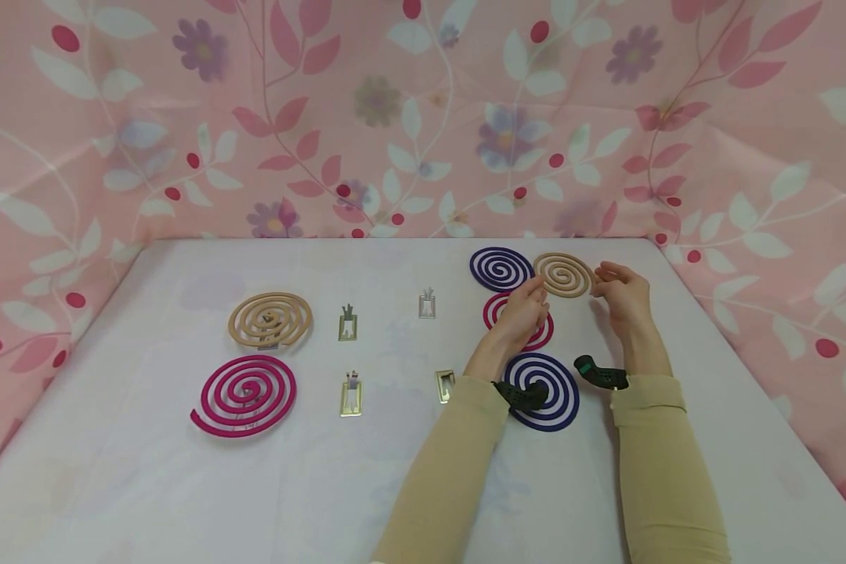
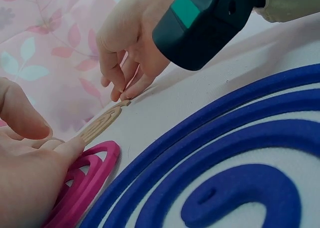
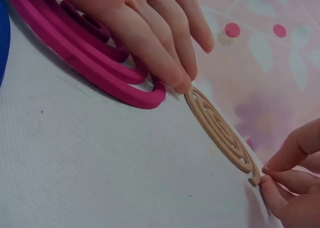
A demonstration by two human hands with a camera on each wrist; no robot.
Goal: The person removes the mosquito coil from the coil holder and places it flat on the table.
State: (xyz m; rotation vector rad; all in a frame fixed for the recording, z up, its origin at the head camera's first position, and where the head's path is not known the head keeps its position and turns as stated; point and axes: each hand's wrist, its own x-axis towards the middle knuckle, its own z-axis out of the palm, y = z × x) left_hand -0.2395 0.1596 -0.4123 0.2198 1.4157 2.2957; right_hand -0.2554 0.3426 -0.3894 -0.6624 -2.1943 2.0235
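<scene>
A tan mosquito coil (image 1: pixel 564 275) lies near the back right of the white table, between my two hands. My left hand (image 1: pixel 518 318) reaches over a pink mosquito coil (image 1: pixel 544 335) with fairly straight fingers. Its fingertips touch the tan coil's left edge in the right wrist view. From the other side, my right hand (image 1: pixel 623 294) pinches the tan coil's outer end between thumb and fingers. A dark blue mosquito coil (image 1: pixel 564 407) lies under my left wrist, partly hidden by the wrist camera. Beside the tan coil lies a purple coil (image 1: pixel 481 266).
On the left, another tan coil (image 1: pixel 236 323) and a pink coil (image 1: pixel 287 384) sit raised on metal stands. Several small metal stands, such as a gold one (image 1: pixel 351 409) and a silver one (image 1: pixel 427 315), occupy the middle. A floral cloth (image 1: pixel 395 117) hangs behind the table.
</scene>
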